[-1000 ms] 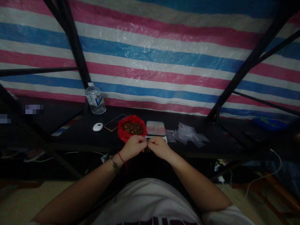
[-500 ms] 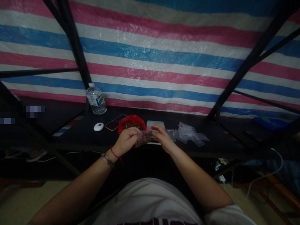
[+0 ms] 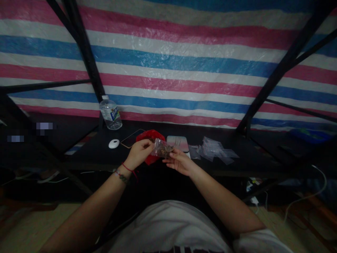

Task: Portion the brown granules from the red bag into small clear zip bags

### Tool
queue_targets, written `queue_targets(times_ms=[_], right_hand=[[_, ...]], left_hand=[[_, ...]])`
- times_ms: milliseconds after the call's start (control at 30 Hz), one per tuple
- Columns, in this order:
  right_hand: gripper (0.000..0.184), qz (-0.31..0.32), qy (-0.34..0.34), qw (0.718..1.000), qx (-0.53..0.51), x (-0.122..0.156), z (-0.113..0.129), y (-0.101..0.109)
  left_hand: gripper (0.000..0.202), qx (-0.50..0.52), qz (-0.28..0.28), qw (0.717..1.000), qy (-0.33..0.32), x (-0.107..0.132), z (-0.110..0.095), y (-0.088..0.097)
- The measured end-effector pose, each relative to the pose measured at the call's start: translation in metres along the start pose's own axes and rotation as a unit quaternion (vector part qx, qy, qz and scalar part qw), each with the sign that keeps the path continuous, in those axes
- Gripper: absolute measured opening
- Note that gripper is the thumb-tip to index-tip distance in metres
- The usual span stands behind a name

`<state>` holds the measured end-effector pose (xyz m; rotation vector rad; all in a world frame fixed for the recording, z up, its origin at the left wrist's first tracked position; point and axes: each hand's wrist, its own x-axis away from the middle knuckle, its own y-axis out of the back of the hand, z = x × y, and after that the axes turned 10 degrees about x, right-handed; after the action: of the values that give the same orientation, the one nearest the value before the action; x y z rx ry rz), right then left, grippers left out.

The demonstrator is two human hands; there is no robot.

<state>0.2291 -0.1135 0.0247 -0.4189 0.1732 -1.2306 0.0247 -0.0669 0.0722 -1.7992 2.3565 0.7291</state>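
A small clear plastic bag (image 3: 162,148) with brown dried pieces in it is stretched level between my hands. My left hand (image 3: 140,151) pinches its left end, thumb against the fingers. At the filled right end, my right hand (image 3: 179,162) grips the bag between thumb and fingers, palm turned upward. Right behind the bag, a red plastic bag (image 3: 149,134) sits on the black table, its brown contents mostly hidden by my left hand and the clear bag. Just beyond my right hand lies a flat pale device (image 3: 177,142) like a small scale.
Several flat clear bags (image 3: 213,149) lie spread to the right. A phone-like slab (image 3: 129,139), a white rounded object (image 3: 114,143) and a plastic bottle (image 3: 111,114) stand or lie at left. Dark metal posts (image 3: 89,63) rise before a striped sheet (image 3: 171,70).
The clear bag's right end has tipped down, and its brown pieces show more plainly. My right hand has turned from over the pale device to underneath the bag, uncovering the device.
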Motion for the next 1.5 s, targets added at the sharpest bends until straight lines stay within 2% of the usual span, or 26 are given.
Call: queue_targets(times_ms=[100,200,300,400,533,767,900,1067,1200,1267,1400,1500], right_hand=[[0.037,-0.040,-0.007,0.999,-0.009,-0.002,0.000,-0.001],[0.032,-0.073,-0.008,0.997,-0.019,-0.003,-0.001,-0.001],[0.032,-0.073,-0.002,0.997,-0.016,-0.004,-0.003,-0.001],[0.034,-0.062,0.006,0.998,-0.015,-0.004,-0.003,-0.002],[0.035,-0.058,0.012,0.998,-0.019,-0.004,-0.003,-0.002],[0.036,-0.105,0.017,0.994,0.001,-0.008,-0.004,0.004],[0.036,-0.122,0.039,0.992,0.000,-0.009,-0.006,0.004],[0.038,-0.133,0.069,0.989,-0.007,-0.012,-0.005,0.005],[0.031,-0.159,0.102,0.982,0.020,-0.024,0.012,0.008],[0.031,-0.170,0.133,0.974,0.061,-0.035,0.026,0.008],[0.032,-0.177,0.201,0.946,0.185,-0.065,0.056,0.004],[0.034,-0.184,0.229,0.902,0.316,-0.089,0.067,-0.001]], left_hand=[[0.021,-0.036,-0.027,0.998,-0.032,0.002,-0.003,0.000],[0.019,-0.074,-0.079,0.988,-0.111,0.004,-0.007,0.000],[0.020,-0.104,-0.043,0.981,-0.159,0.006,-0.009,-0.002],[0.028,-0.128,-0.006,0.981,-0.144,0.006,-0.006,-0.005],[0.022,-0.125,0.000,0.987,-0.101,0.005,-0.003,-0.007],[0.026,-0.047,0.045,0.997,-0.027,0.004,-0.002,-0.007],[0.026,-0.035,0.062,0.997,-0.033,0.004,0.001,-0.010],[0.029,-0.017,0.078,0.993,-0.087,0.000,0.006,-0.005],[0.032,-0.124,0.058,0.986,-0.093,-0.008,0.015,0.012],[0.029,-0.199,0.107,0.971,-0.079,-0.011,0.021,0.022],[0.020,-0.275,0.269,0.921,-0.057,-0.013,0.032,0.036],[0.016,-0.263,0.300,0.914,-0.073,-0.013,0.039,0.039]])
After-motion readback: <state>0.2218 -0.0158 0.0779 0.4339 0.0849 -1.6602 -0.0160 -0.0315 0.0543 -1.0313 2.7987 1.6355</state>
